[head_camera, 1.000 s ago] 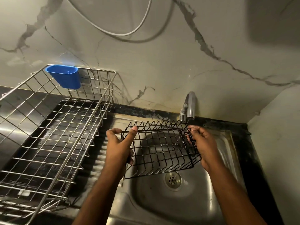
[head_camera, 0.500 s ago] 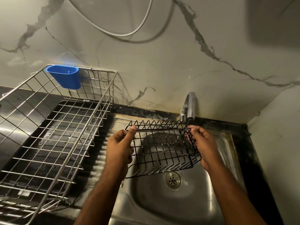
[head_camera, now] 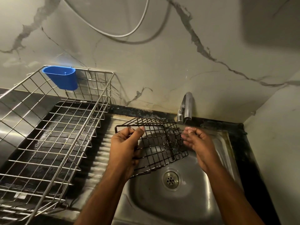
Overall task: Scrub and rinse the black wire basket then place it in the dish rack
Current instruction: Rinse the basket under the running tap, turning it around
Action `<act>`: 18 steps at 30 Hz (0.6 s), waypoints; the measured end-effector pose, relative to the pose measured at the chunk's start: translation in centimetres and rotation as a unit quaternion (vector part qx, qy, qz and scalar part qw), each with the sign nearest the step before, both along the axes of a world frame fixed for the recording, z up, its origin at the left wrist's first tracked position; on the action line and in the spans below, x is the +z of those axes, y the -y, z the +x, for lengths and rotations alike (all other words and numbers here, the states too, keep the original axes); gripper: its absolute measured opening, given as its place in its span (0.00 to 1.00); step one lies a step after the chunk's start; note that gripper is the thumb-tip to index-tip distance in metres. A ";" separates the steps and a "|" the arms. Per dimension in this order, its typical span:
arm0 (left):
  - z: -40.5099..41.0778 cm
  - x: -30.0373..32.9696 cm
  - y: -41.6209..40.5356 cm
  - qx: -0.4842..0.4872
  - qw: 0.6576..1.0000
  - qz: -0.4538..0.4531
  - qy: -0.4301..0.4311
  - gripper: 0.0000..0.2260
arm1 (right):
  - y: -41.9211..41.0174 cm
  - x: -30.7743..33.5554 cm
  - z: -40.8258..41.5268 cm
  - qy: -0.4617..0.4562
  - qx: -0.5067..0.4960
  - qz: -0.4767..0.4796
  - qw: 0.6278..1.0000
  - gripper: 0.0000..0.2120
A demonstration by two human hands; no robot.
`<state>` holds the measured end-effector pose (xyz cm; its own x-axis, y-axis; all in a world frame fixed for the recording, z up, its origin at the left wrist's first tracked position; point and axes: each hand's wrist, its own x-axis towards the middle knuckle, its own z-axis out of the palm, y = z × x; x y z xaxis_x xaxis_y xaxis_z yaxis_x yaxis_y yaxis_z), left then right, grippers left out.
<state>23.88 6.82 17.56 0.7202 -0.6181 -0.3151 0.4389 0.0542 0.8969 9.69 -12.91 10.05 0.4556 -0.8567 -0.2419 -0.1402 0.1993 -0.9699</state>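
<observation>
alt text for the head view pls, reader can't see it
A left hand grips a black wire basket over a steel sink under the tap; the right hand is beside it. An empty-looking dish rack stands left.

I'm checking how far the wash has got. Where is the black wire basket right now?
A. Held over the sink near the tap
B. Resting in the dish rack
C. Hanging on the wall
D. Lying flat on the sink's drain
A: the left hand grips the black wire basket above the sink, just below the tap; the dish rack holds no basket.
</observation>
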 end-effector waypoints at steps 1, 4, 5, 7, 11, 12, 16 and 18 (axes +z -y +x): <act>-0.1 0.2 0.1 0.003 1.000 -0.002 -0.001 0.16 | -0.1 -0.1 0.0 0.001 0.004 0.000 1.000 0.09; 0.0 0.4 0.1 0.012 1.000 -0.007 -0.010 0.18 | -0.4 -0.9 -0.3 -0.024 -0.009 -0.023 0.999 0.09; -0.1 0.4 0.2 0.013 1.000 -0.010 -0.014 0.18 | -0.4 -1.2 -0.5 -0.034 -0.024 -0.028 0.999 0.08; -0.3 0.4 0.3 0.013 1.000 -0.015 -0.018 0.19 | -0.8 -1.7 -0.7 -0.051 -0.042 -0.022 0.998 0.09; -1.2 0.3 0.5 0.020 0.999 -0.036 -0.034 0.20 | -1.8 -2.1 -1.2 -0.071 -0.030 0.037 0.996 0.14; -1.3 0.3 0.6 0.021 0.998 -0.040 -0.042 0.20 | -2.0 -2.1 -1.3 -0.055 -0.028 0.052 0.997 0.13; -1.5 0.1 0.5 0.028 0.996 -0.053 -0.072 0.18 | -2.1 -1.8 -1.7 -0.007 -0.042 0.056 0.998 0.13; -1.7 0.0 0.5 0.028 0.994 -0.060 -0.084 0.15 | -1.9 -1.6 -1.8 0.021 -0.054 0.066 0.996 0.12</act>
